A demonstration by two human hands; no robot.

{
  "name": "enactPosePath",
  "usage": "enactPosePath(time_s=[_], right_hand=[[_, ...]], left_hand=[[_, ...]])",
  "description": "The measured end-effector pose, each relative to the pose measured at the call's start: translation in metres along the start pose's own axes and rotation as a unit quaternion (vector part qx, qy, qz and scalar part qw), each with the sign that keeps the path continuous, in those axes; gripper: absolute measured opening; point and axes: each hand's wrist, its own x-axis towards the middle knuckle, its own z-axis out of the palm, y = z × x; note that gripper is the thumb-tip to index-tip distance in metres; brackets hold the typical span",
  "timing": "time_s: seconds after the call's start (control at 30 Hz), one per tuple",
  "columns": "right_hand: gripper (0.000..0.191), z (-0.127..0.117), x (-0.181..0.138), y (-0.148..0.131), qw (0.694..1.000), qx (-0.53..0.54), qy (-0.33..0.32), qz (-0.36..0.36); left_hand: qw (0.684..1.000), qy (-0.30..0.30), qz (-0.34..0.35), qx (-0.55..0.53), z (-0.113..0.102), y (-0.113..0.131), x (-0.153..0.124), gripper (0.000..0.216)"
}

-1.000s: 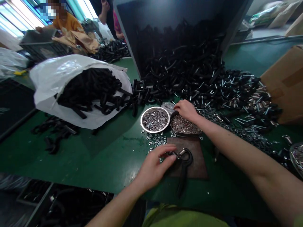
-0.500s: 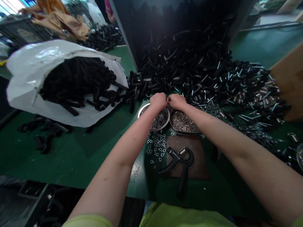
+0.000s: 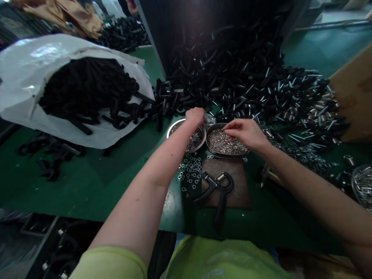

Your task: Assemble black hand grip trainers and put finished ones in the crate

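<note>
My left hand (image 3: 195, 115) is closed at the far rim of a round metal bowl (image 3: 204, 140) that holds small metal rings. Its fingertips are hidden, and a crumpled clear plastic bag (image 3: 209, 120) lies right beside it. Over an oval tin (image 3: 226, 156) full of tiny metal parts (image 3: 222, 140), my right hand (image 3: 245, 132) has thumb and fingers drawn together; what they pinch, if anything, is too small to see. Closer to me, a black hand gripper with a spring (image 3: 220, 190) lies on a brown square mat (image 3: 240, 186).
Loose metal rings (image 3: 190, 168) lie below the bowl. A white sack (image 3: 17, 85) of black handles is at left. Black handles, bolts and springs (image 3: 302, 97) heap along the back beside a cardboard box (image 3: 354, 97). Another bowl (image 3: 356, 180) of metal parts stands far right.
My right hand has moved from beside my left hand toward me and right, over the oval tin. My left hand stays by the round bowl. The clear plastic bag now shows between them.
</note>
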Motion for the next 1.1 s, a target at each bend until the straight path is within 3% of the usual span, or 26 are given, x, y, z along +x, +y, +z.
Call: enactPosePath(time_s=[0.17,0.27,0.33,0.43,0.53,0.63,0.8,0.97,1.1], right_hand=[[0.018,0.004,-0.080,0.015,0.997,0.033,-0.041,0.059],[0.011,0.015,-0.103,0.028,0.996,-0.005,-0.057,0.071],[0.008,0.021,-0.108,0.034,0.996,-0.055,-0.068,0.031],[0.008,0.027,-0.106,0.040,0.988,-0.119,-0.081,-0.050],[0.008,0.030,-0.100,0.041,0.981,-0.149,-0.093,-0.079],[0.005,0.031,-0.096,0.038,0.976,-0.183,-0.105,-0.062],[0.002,0.032,-0.086,0.029,0.956,-0.255,-0.145,-0.017],[0.004,0.036,-0.082,0.027,0.950,-0.260,-0.174,-0.002],[0.020,0.021,-0.103,0.033,0.953,-0.275,-0.124,-0.023]], left_hand=[[0.999,0.028,-0.002,-0.046,-0.005,-0.002,-0.011,0.023],[0.980,0.053,0.024,-0.192,-0.011,-0.001,-0.030,0.017],[0.936,0.040,0.052,-0.347,-0.015,-0.001,-0.054,0.012],[0.844,-0.037,0.065,-0.531,-0.015,-0.006,-0.103,0.012],[0.779,-0.112,0.018,-0.617,-0.007,-0.020,-0.156,0.016],[0.752,-0.145,-0.042,-0.642,0.004,-0.032,-0.200,0.020],[0.767,-0.161,-0.062,-0.618,0.017,-0.030,-0.242,0.018],[0.875,-0.065,0.075,-0.473,0.028,-0.009,-0.252,0.006],[0.926,-0.029,0.111,-0.360,0.040,0.003,-0.251,0.004]])
